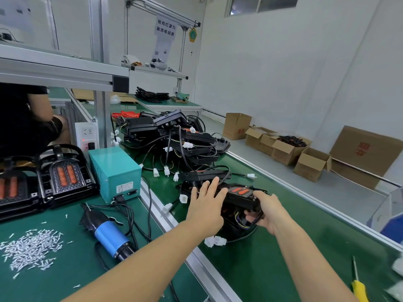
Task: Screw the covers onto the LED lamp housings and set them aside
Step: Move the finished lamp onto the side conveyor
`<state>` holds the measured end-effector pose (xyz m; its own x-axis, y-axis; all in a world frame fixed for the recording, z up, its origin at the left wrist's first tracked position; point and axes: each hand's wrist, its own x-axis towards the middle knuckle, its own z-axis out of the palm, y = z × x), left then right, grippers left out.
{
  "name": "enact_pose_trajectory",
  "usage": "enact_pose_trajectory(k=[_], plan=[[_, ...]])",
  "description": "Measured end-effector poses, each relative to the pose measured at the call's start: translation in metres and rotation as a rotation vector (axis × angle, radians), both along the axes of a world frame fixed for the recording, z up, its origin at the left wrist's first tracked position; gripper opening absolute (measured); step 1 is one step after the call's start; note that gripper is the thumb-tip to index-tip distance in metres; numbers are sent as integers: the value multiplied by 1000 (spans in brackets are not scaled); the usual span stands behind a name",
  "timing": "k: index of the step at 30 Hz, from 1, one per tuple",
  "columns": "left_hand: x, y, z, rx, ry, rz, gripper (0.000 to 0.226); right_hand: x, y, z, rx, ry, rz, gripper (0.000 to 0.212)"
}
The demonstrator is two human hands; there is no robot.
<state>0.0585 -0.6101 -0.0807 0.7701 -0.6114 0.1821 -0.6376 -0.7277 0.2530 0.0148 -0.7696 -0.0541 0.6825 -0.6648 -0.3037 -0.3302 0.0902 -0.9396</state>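
A black LED lamp housing [238, 198] with two orange lenses and loose wires sits just above the green conveyor belt. My right hand [262, 211] grips its near right end, fingers curled under the edge by the wires. My left hand [206, 202] lies flat with straight fingers against the housing's left side. A second black housing [204, 175] lies just behind it. A pile of wired black housings [174, 136] covers the belt farther back. A blue electric screwdriver [109, 233] lies on the bench at left, beside a heap of silver screws [32, 251].
Two open housings [63, 177] with orange lenses stand at the left bench edge, next to a teal power box [114, 171]. A yellow-handled screwdriver [359, 288] lies at bottom right. Cardboard boxes [287, 149] line the floor. A seated person [26, 118] is at far left.
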Motion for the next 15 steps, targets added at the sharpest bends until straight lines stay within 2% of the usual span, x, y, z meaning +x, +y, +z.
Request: enact_pose_trajectory(k=[3, 5, 8, 12, 15], plan=[[-2, 1, -6, 62, 46, -17, 74, -5, -1, 5, -20, 21, 44, 40], [-4, 2, -10, 73, 48, -31, 76, -8, -1, 1, -80, 57, 56, 48], [-5, 3, -12, 104, 14, -65, 78, -13, -2, -6, -364, 141, 14, 67], [-5, 0, -9, 160, -8, -67, 70, -21, 8, -17, -760, 147, 38, 55], [-8, -1, -10, 146, -28, -80, 71, -23, 13, -23, -885, 250, 97, 60]])
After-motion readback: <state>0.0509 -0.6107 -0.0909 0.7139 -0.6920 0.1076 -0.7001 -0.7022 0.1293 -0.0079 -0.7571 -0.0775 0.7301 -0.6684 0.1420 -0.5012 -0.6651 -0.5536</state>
